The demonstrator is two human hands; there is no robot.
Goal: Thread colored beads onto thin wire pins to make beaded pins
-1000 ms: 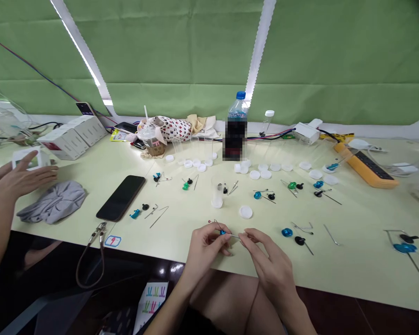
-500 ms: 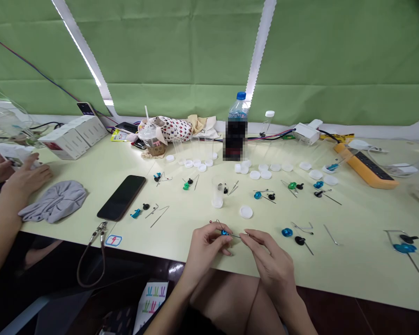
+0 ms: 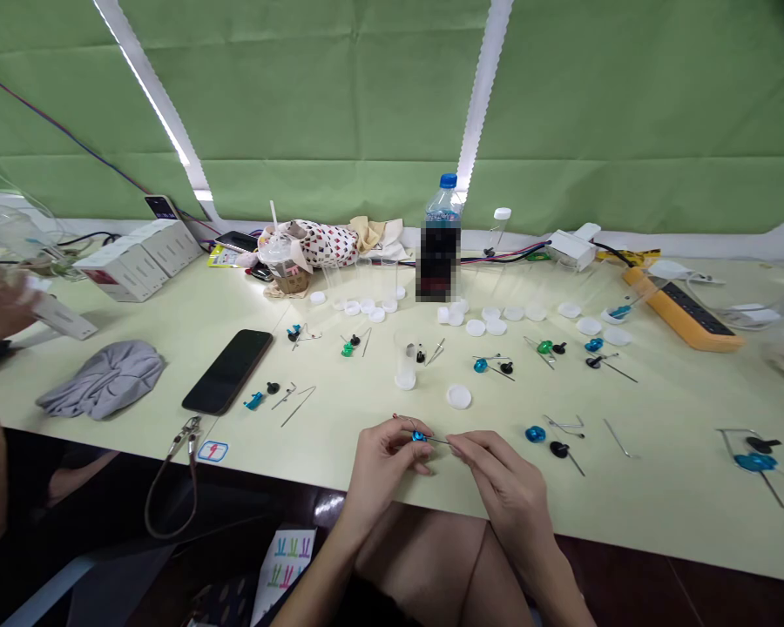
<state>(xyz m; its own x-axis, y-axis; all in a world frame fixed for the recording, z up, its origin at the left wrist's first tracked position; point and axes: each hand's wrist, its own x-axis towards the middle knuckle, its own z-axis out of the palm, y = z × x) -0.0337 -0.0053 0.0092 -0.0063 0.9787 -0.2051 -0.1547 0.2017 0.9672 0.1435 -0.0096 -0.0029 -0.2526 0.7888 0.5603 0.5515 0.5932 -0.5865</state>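
Near the table's front edge, my left hand [image 3: 380, 455] pinches a small shiny blue metal part [image 3: 419, 436] between thumb and fingers. A bent wire with a reddish tip [image 3: 397, 417] sticks up beside it. From the blue part a thin metal rod [image 3: 438, 440] runs to the right. My right hand [image 3: 506, 475] holds the rod's far end in its closed fingertips. Just beyond the hands lie a round white cap [image 3: 459, 397] and a clear tube standing on a white base [image 3: 405, 380]. Right of my right hand are a blue bell-like piece [image 3: 535, 434] and a black disc with a stem [image 3: 559, 449].
Several sets of blue, green and black parts with wires cover the table [image 3: 340, 418]. White caps [image 3: 495, 326] and clear tubes stand behind, near a bottle [image 3: 442, 205] and an orange power strip [image 3: 686, 315]. Left are a phone [image 3: 227, 372], a grey cloth [image 3: 104, 379] and another person's hand [image 3: 3, 305].
My hands hold nearly the same pose, with the right fingertips slightly nearer the blue part. At the left, the other person's hands have moved and a white box now shows beneath.
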